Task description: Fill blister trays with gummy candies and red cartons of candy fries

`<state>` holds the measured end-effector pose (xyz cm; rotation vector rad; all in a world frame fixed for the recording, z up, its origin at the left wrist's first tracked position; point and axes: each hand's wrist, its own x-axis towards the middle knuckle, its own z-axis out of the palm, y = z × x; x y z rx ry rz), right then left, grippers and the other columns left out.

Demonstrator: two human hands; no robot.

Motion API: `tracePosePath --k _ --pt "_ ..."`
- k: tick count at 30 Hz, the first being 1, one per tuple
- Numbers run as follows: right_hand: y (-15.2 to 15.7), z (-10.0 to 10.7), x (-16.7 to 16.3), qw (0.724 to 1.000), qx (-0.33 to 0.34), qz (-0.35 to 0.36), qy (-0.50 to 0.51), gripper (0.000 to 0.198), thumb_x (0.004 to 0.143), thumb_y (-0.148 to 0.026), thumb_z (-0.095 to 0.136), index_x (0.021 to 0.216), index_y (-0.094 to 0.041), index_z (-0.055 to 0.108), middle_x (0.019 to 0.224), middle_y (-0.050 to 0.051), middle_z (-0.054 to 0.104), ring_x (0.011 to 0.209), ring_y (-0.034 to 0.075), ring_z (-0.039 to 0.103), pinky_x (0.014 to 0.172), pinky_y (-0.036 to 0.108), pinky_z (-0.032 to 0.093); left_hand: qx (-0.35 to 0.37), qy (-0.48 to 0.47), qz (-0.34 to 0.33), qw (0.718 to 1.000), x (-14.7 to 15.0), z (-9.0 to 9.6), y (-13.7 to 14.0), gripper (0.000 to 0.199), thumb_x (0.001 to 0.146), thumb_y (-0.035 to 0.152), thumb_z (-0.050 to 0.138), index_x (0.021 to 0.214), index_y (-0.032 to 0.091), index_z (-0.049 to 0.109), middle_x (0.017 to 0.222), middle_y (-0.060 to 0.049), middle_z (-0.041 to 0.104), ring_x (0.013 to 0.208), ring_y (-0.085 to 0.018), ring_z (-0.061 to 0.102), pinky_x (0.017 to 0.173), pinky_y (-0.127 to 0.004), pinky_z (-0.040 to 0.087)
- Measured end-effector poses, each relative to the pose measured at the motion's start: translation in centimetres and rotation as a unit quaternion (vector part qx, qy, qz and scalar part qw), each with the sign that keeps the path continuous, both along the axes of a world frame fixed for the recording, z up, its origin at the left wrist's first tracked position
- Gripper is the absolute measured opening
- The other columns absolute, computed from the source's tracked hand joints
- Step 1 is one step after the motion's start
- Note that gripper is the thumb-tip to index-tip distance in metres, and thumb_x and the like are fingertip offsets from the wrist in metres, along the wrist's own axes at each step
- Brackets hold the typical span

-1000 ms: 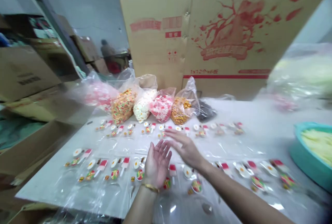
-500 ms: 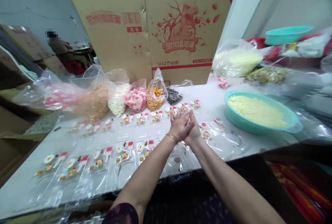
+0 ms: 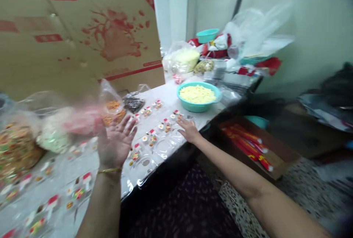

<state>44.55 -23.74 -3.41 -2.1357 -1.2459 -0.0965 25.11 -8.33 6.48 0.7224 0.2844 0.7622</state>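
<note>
My left hand (image 3: 116,144) is raised over the table with its palm turned up and fingers spread, holding nothing. My right hand (image 3: 188,130) reaches out over the far end of the rows, fingers extended, close to a small group of charms (image 3: 176,116); whether it touches them I cannot tell. Clear plastic packs lie in rows on the white table, each with small toy-like pieces such as a fried egg, a red-and-white piece and a round colourful one (image 3: 79,193). Beyond the right hand stands a turquoise basin (image 3: 195,107) full of pale yellow bits (image 3: 197,94).
Behind the rows stand bags of small pieces: orange (image 3: 113,110), dark (image 3: 133,104), white (image 3: 53,135) and mixed (image 3: 16,149). A large cardboard box (image 3: 124,72) rises behind them. At the right, an open carton (image 3: 281,157) holds red packages (image 3: 245,146). A bag of yellow bits (image 3: 186,59) lies farther back.
My hands were clasped together and have come apart, the left palm turning up and the right reaching out. The view has swung to the right.
</note>
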Motion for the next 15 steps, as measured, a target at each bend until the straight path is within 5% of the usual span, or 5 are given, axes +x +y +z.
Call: tracePosePath --k 2,4,9,13,15 --pt "-7.6 -3.4 2.5 0.986 0.008 -0.116 0.116 0.024 0.080 -0.022 0.045 0.093 -0.014 0.064 0.095 0.010 0.066 0.087 0.017 0.060 0.079 0.034 0.045 -0.024 0.064 0.025 0.997 -0.4 -1.1 -0.5 0.030 0.076 0.045 0.046 0.089 0.021 0.058 0.102 -0.006 0.061 0.097 -0.020 0.056 0.079 -0.035 0.048" --pt "-15.7 -6.8 3.0 0.942 -0.010 -0.206 0.264 0.028 0.079 -0.025 0.041 0.084 -0.012 0.065 0.061 0.004 0.065 0.053 0.013 0.059 0.057 0.025 0.047 -0.060 0.128 0.011 0.990 0.0 -3.2 -2.0 0.023 0.079 0.036 0.043 0.085 0.020 0.059 0.094 -0.005 0.063 0.087 -0.018 0.060 0.072 -0.032 0.051" --pt "-33.5 -14.5 -2.7 0.835 0.013 -0.394 0.385 0.032 0.068 -0.030 0.047 0.039 -0.016 0.052 0.035 0.001 0.050 0.036 0.012 0.047 0.043 0.023 0.039 -0.095 0.206 -0.107 0.968 2.6 -7.6 -8.6 0.016 0.079 0.022 0.045 0.085 0.018 0.059 0.085 -0.003 0.065 0.073 -0.013 0.061 0.066 -0.027 0.051" --pt "-41.0 -18.4 -8.6 0.722 0.090 -0.502 0.467 0.025 0.058 -0.029 0.051 0.036 -0.019 0.049 0.036 0.003 0.052 0.033 0.015 0.048 0.038 0.026 0.040 -0.084 0.219 -0.163 0.958 4.2 -8.4 -12.3 0.014 0.077 0.017 0.049 0.087 0.016 0.060 0.081 -0.005 0.065 0.068 -0.012 0.062 0.064 -0.026 0.051" --pt "-42.3 -19.1 -10.3 0.699 0.120 -0.549 0.441 0.021 0.055 -0.029 0.054 0.037 -0.020 0.049 0.037 0.005 0.053 0.033 0.016 0.049 0.035 0.027 0.040 -0.081 0.218 -0.183 0.955 4.9 -8.5 -13.3 0.015 0.077 0.017 0.050 0.088 0.015 0.059 0.081 -0.006 0.065 0.067 -0.012 0.062 0.063 -0.026 0.051"
